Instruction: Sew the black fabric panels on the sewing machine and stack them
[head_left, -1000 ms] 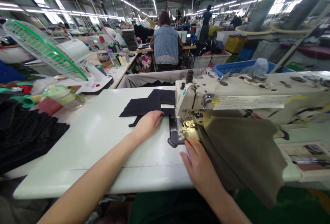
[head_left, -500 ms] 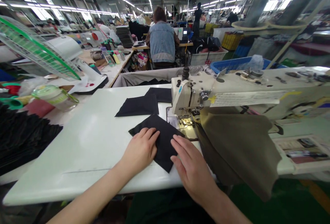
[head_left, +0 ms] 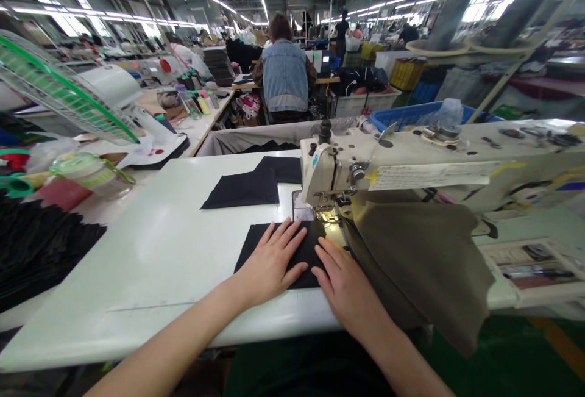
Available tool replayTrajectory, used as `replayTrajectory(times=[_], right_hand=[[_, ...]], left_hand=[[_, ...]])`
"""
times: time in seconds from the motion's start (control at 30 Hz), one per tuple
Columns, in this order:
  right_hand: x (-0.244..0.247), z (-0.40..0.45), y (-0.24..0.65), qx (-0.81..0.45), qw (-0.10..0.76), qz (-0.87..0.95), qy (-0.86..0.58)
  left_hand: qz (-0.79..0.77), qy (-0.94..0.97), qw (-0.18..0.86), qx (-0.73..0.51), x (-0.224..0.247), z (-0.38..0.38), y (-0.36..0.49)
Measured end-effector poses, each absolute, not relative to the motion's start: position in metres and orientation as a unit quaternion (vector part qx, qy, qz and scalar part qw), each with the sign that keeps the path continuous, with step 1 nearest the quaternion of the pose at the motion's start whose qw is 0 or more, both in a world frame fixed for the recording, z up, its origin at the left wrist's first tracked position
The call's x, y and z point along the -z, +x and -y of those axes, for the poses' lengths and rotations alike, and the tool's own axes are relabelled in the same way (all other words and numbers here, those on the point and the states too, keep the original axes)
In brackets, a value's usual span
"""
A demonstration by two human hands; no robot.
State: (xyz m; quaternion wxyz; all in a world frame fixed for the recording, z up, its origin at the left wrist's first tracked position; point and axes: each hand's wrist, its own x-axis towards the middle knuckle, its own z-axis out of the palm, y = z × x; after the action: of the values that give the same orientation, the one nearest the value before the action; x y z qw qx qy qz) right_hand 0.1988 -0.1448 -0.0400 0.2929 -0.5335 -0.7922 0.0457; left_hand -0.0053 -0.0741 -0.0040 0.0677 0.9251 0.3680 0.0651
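A black fabric piece lies flat on the pale sewing table, its far right corner near the needle area of the sewing machine. My left hand rests on it, palm down, fingers stretched out. On its right edge lie the outstretched fingers of my right hand, close in front of the lit needle plate. Farther back on the table are two more black fabric pieces, one partly overlapping the other.
Olive-brown material hangs over the table's right side, under the machine arm. A stack of black pieces lies at the left, near a fan. Behind the table are a blue basket and a seated person.
The black fabric piece has turned from a slanted position to lie nearly square with the table edge. My left hand has moved right and flattened; my right hand has shifted slightly right.
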Motion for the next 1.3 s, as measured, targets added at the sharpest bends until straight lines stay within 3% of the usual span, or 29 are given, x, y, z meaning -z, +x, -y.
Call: replayTrajectory(times=[0.83, 1.03, 1.17, 1.3], right_hand=[[0.051, 0.135, 0.19, -0.03, 0.298, 0.772, -0.56], [0.033, 0.174, 0.199, -0.021, 0.338, 0.773, -0.537], [0.017, 0.212, 0.235, 0.059, 0.39, 0.766, -0.508], [0.006, 0.232, 0.291, 0.162, 0.354, 0.736, -0.554]], left_hand=[[-0.356, 0.929, 0.074, -0.063, 0.001, 0.053, -0.008], [-0.246, 0.956, 0.152, -0.055, -0.013, 0.092, 0.004], [-0.238, 0.959, 0.147, -0.049, -0.017, 0.107, 0.006], [-0.237, 0.96, 0.143, -0.048, -0.016, 0.1, 0.002]])
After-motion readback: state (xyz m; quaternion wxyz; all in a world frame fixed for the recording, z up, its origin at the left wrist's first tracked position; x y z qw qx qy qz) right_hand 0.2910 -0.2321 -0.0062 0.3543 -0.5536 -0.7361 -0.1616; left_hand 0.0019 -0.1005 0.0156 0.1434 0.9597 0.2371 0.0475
